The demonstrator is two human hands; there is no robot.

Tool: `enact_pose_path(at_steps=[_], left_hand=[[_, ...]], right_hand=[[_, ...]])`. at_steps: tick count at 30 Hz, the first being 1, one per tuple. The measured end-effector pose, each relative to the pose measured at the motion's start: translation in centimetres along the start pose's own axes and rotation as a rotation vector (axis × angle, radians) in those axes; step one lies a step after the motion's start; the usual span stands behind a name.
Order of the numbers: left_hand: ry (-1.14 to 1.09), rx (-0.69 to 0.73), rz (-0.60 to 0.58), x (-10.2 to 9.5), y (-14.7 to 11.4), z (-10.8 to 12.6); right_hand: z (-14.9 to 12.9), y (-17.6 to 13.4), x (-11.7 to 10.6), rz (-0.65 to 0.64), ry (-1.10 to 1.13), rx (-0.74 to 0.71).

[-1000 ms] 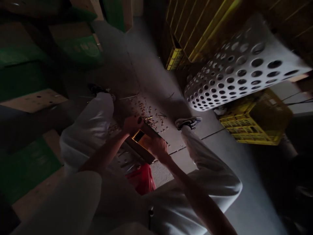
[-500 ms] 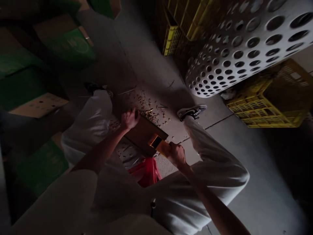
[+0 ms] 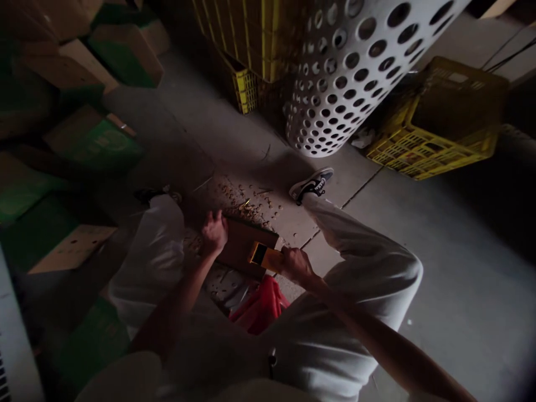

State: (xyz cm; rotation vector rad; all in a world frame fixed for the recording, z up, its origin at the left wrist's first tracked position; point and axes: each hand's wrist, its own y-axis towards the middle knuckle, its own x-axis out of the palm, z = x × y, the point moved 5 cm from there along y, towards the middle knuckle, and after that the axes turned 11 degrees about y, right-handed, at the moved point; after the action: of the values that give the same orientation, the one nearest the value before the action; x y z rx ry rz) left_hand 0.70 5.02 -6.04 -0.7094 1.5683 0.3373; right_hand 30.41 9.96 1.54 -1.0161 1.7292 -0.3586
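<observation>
Head view: seated person in pale trousers w/ legs apart; left hand [image 3: 213, 231] curls its fingers over the left edge of a dark brown board [image 3: 247, 245] held low between the knees, right hand [image 3: 294, 262] wraps tight round a yellow tool [image 3: 263, 257] whose front end lies on the board's right part, at 3 o'clock from the left hand. Small chips [image 3: 251, 201] are scattered on the concrete floor [image 3: 419, 251] just past the board at 12 o'clock, a red bag [image 3: 262, 304] sits under it at 6 o'clock. Further off: white perforated panel [image 3: 347, 72] at 1 o'clock, yellow crate [image 3: 439, 128] at 2 o'clock, green-and-brown cartons [image 3: 96, 139] stacked at 9-11 o'clock.
</observation>
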Motion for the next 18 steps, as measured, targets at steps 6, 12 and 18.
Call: enact_pose_path(at_steps=[6,12,18], left_hand=[[-0.042,-0.173,0.093,-1.3,-1.9,2.6],[-0.023,-0.226,0.084,-2.0,-2.3,3.4],[-0.125,-0.042,0.117,-1.1,-1.7,3.1]], right_hand=[[-0.2,-0.4,-0.4,-0.025,0.014,0.007],[0.0,0.1,0.2,-0.065,0.007,-0.019],[-0.8,0.0,-0.7,-0.105,0.009,-0.042]])
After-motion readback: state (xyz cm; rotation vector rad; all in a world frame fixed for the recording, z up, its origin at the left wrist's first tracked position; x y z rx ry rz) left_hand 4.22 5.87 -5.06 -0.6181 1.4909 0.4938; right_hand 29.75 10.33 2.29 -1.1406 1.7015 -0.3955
